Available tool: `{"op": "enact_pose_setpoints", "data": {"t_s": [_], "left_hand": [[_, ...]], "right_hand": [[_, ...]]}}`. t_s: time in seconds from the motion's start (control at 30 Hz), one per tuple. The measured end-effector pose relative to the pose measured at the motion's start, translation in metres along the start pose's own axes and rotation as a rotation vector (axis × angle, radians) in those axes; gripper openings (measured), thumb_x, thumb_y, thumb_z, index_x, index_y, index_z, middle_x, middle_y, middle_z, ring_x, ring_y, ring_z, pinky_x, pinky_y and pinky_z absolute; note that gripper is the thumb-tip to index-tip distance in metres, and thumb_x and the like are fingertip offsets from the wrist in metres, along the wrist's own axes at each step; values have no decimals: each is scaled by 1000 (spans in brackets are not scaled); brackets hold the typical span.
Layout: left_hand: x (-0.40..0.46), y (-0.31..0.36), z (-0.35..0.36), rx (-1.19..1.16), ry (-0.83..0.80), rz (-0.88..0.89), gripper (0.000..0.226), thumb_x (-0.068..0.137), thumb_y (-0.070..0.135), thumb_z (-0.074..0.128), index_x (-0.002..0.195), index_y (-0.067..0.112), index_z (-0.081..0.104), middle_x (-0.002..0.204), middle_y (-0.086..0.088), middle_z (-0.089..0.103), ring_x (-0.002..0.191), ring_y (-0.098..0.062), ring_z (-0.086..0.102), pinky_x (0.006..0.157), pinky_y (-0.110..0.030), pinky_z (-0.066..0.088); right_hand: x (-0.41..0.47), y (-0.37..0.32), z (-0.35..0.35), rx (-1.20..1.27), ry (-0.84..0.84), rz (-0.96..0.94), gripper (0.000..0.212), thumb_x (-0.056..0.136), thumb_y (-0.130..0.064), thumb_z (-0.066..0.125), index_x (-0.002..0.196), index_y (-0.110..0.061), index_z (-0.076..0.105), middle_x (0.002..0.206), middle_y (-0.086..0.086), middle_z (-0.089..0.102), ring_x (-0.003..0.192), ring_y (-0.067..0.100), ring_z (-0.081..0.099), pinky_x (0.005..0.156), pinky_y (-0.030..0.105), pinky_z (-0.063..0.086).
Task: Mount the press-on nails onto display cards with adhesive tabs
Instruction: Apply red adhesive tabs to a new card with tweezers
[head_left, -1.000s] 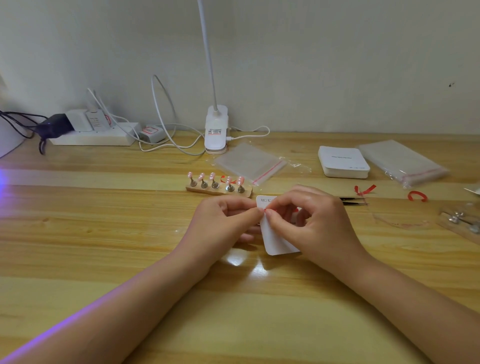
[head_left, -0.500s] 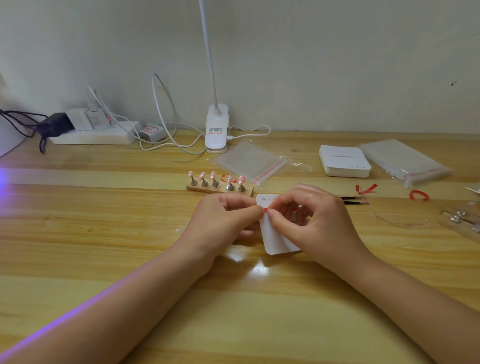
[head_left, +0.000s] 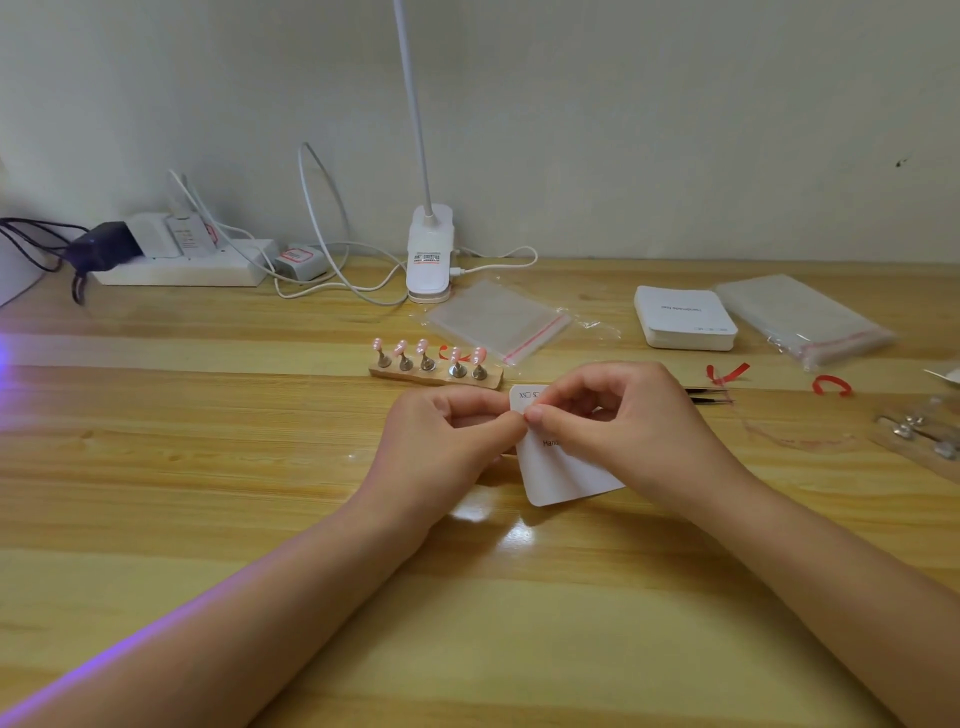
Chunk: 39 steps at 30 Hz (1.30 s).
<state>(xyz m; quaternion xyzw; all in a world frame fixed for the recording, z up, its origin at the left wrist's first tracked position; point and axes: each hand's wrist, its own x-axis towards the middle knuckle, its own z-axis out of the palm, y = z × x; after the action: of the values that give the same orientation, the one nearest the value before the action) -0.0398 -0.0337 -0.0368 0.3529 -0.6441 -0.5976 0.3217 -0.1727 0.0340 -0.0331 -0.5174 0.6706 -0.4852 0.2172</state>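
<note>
- Pale plaster wall (head_left: 623, 104) behind, small dark mark upper right.
- Glossy wooden desk (head_left: 208, 467), glare patches just below the grip.
- White lamp (head_left: 429, 254) beyond grip, stem rising.
- Power strip (head_left: 182, 267) far left.

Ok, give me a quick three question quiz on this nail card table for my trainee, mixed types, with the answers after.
1. True or false: the wooden stand carries five pink nails.
2. Which lies nearer the right table edge: A, stack of white cards, or B, desk lamp base?
3. Fill in: both hands meet over the white ____.

Key: 1 true. 2 A. 3 card, where left hand and right hand touch fingertips.
</note>
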Motion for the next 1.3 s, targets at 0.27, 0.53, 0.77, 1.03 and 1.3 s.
{"op": "enact_pose_setpoints", "data": {"t_s": [0.27,0.53,0.77,1.03,1.3], "left_hand": [[-1,1,-1,-12,-32,32,19,79,4,65,71,19,73,64,4,71,61,1,66,51,-8,44],[-2,1,-1,-28,-60,39,21,81,2,64,73,19,73,64,5,71,60,1,66,51,-7,44],[-3,1,-1,-28,-67,49,21,80,2,64,72,19,73,64,5,71,60,1,66,51,-7,45],[-2,0,-2,-34,-77,50,24,80,2,64,68,20,74,68,2,72,63,-2,68,52,-9,45],[-2,0,-4,-22,-110,58,20,81,7,65,72,21,75,71,2,73,67,-2,68,53,-9,46]], "right_hand": [[-1,-2,-1,57,-39,55,3,74,-19,74,74,-17,71,76,3,71,77,17,66,74,30,53],[-1,-3,-2,72,-58,100,4,75,-17,74,74,-16,71,76,2,71,72,11,65,67,20,51],[0,-2,-2,87,-60,117,6,74,-17,74,70,-18,70,74,0,70,69,8,64,65,18,50],[0,1,-3,154,-40,128,6,73,-15,74,69,-16,69,70,-4,70,66,3,63,59,9,47],[0,1,-3,165,-62,136,7,71,-18,76,72,-16,70,74,-1,71,70,6,65,61,9,48]]}}
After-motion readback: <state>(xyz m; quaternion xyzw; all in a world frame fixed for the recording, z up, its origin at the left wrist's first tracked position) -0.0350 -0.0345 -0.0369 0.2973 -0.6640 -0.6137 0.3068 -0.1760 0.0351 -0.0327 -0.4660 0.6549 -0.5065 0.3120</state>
